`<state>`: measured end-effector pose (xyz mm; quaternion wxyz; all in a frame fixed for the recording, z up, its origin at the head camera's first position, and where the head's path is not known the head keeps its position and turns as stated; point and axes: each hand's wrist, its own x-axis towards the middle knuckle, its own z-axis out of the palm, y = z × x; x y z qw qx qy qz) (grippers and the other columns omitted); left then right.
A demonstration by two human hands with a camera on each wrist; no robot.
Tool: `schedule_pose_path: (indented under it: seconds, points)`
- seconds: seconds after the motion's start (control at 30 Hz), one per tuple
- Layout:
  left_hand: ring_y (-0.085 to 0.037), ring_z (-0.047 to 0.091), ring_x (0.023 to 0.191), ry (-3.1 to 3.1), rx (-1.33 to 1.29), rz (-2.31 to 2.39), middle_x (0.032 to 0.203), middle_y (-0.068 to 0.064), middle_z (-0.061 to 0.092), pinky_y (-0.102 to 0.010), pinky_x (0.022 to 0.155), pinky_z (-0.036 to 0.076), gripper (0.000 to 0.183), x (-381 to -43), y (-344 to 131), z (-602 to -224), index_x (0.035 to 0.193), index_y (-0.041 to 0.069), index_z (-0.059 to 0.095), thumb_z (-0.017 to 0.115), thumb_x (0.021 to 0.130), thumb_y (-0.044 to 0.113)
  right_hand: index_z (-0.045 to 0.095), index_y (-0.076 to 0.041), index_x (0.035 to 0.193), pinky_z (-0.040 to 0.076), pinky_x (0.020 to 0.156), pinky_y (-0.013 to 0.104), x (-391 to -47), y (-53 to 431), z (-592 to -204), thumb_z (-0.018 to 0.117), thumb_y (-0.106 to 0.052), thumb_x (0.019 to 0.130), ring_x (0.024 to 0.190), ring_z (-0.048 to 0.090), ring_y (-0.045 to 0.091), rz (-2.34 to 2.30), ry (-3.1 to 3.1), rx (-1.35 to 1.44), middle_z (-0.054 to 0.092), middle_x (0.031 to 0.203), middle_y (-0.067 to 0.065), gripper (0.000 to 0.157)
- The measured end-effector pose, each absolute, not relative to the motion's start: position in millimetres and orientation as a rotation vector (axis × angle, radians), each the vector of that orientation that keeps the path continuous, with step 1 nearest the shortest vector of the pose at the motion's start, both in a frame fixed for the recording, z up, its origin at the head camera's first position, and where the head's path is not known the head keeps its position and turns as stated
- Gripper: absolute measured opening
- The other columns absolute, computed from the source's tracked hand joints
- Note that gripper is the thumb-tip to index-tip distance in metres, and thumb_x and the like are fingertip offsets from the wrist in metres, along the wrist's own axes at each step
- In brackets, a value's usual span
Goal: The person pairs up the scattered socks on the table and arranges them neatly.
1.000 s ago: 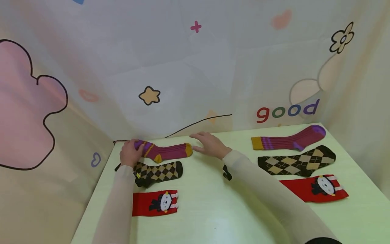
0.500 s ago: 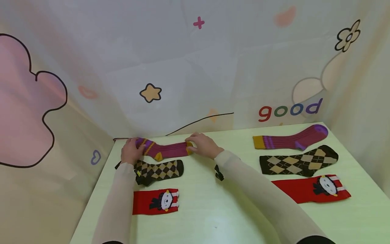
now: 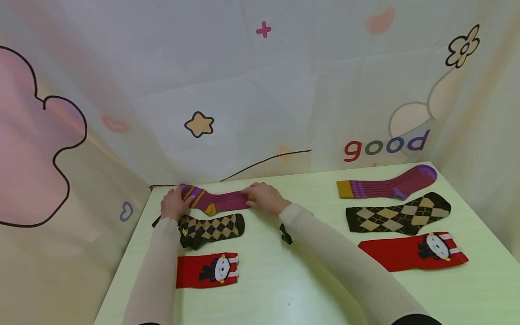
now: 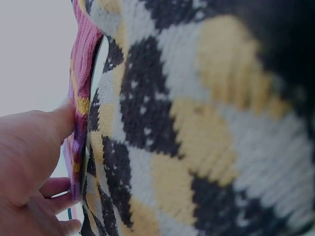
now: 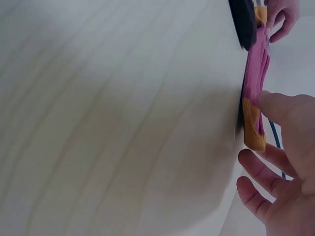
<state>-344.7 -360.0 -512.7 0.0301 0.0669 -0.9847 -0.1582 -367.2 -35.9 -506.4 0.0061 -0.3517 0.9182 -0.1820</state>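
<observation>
The purple sock [image 3: 225,201] lies left of centre in the head view, along the back of the table [image 3: 284,275], with a hand at each end. The left hand [image 3: 174,204] has its thumb against the sock's striped end and its fingers bent at the edge; whether they pinch the cloth cannot be told. At the yellow end, the right hand [image 3: 268,198] sets its thumb on the knit, its other fingers bent and apart from one another; whether the cloth is clamped between thumb and forefinger cannot be told either.

The likeliest trouble is a poor hold: if the right fingertips catch only the yellow end's upper layer, that end could stretch or slip free. Hands pulling unevenly could also skew or twist the soft knit.

The argyle sock [image 3: 219,228] sits just below and looms large in the left wrist view, so a low left wrist might brush it and drag it askew. The left sleeve [image 3: 156,271] covers part of the red sock [image 3: 191,271], and the right sleeve [image 3: 345,253] crosses in front of the other red sock [image 3: 394,253] at lower right; dropping either forearm could shift them.
</observation>
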Motion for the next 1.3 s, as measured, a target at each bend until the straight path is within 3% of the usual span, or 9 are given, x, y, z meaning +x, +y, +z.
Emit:
schedule_pose_path:
  seconds: [0.5,1.03,1.17,1.3]
  points:
    - [-0.057,0.055,0.116,-3.035,0.232,-0.416,0.127,-0.036,0.059,-0.067,0.1,0.044,0.054,-343,-355,-511,0.141,-0.006,0.052,0.059,0.105,0.033,0.07,-0.015,0.132,0.056,0.084,0.042,-366,-41,-514,0.068,-0.026,0.101,0.103,0.063,0.028,-0.352,2.967,-1.064,0.071,0.122,0.008,0.033]
    - [-0.059,0.047,0.119,-2.964,0.269,-0.355,0.135,-0.039,0.051,-0.069,0.101,0.04,0.061,-350,-359,-518,0.143,-0.003,0.052,0.065,0.101,0.038,0.075,-0.013,0.12,0.058,0.08,0.043,-365,-41,-512,0.069,-0.027,0.1,0.099,0.065,0.029,-0.239,3.055,-1.098,0.07,0.123,0.008,0.025]
    - [-0.059,0.048,0.117,-2.953,0.294,-0.35,0.129,-0.039,0.055,-0.067,0.099,0.042,0.061,-351,-360,-519,0.14,-0.005,0.054,0.067,0.099,0.039,0.075,-0.013,0.119,0.058,0.08,0.042,-366,-41,-510,0.068,-0.025,0.1,0.1,0.066,0.029,-0.266,3.083,-1.129,0.071,0.122,0.007,0.023]
    - [-0.056,0.053,0.107,-2.94,0.292,-0.306,0.115,-0.037,0.063,-0.065,0.092,0.045,0.054,-352,-362,-522,0.125,-0.006,0.061,0.069,0.097,0.039,0.073,-0.012,0.125,0.057,0.085,0.043,-366,-40,-508,0.067,-0.025,0.101,0.105,0.067,0.029,-0.292,3.085,-1.148,0.07,0.125,0.008,0.028]
